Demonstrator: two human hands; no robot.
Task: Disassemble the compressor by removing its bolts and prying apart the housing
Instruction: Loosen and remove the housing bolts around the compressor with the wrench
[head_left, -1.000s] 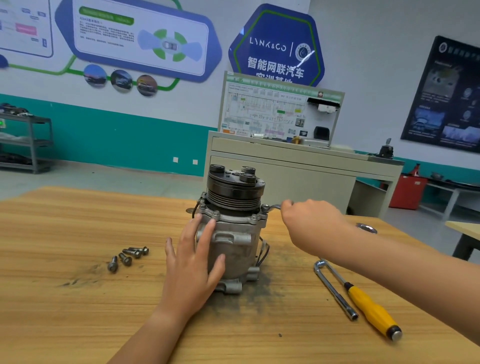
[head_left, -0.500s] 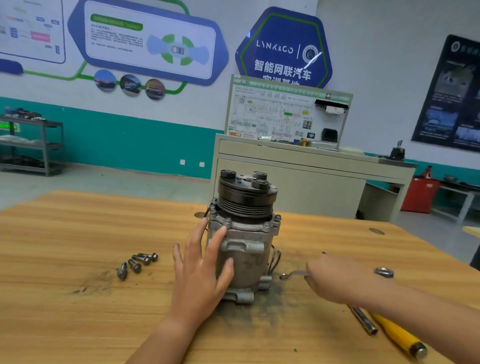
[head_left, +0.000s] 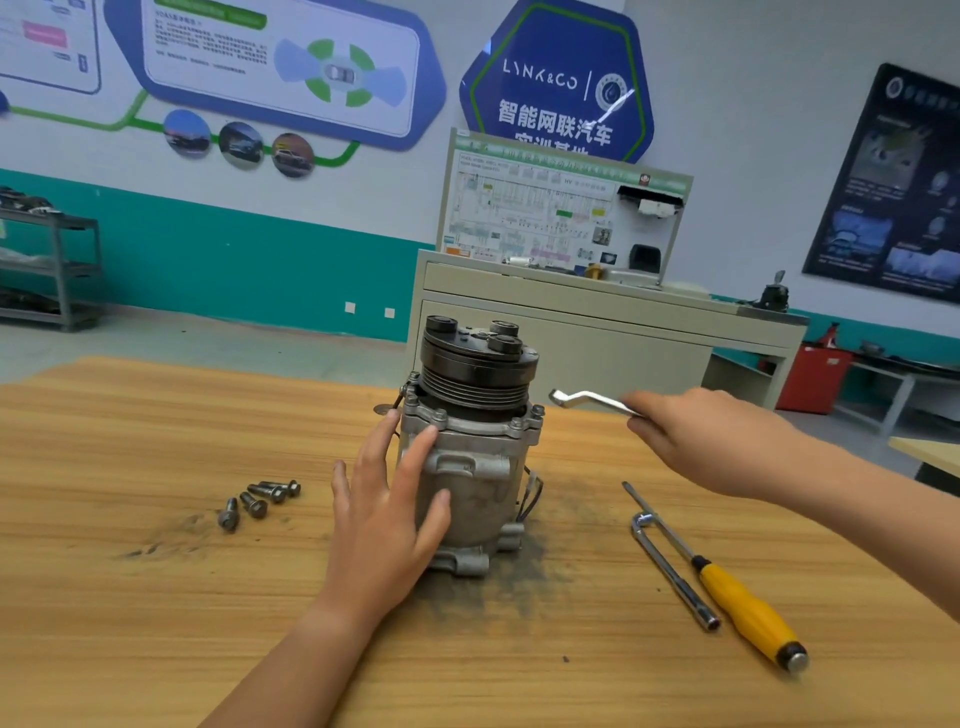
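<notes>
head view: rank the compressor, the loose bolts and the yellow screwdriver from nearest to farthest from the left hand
1. Compressor: the left hand rests against its side.
2. Loose bolts: lying just left of that hand.
3. Yellow screwdriver: far right, beyond the compressor.

Left hand (head_left: 387, 514) on compressor (head_left: 478, 467), right hand (head_left: 696, 441) gripping wrench (head_left: 587, 399)

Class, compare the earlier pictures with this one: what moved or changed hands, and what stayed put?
The right hand, gripping the wrench throughout, dropped from the flange of the compressor toward the table, then rose again; the wrench head now hangs right of that flange. The left hand stays flat on the compressor; bolts, screwdriver and socket bar lie unmoved.
</notes>
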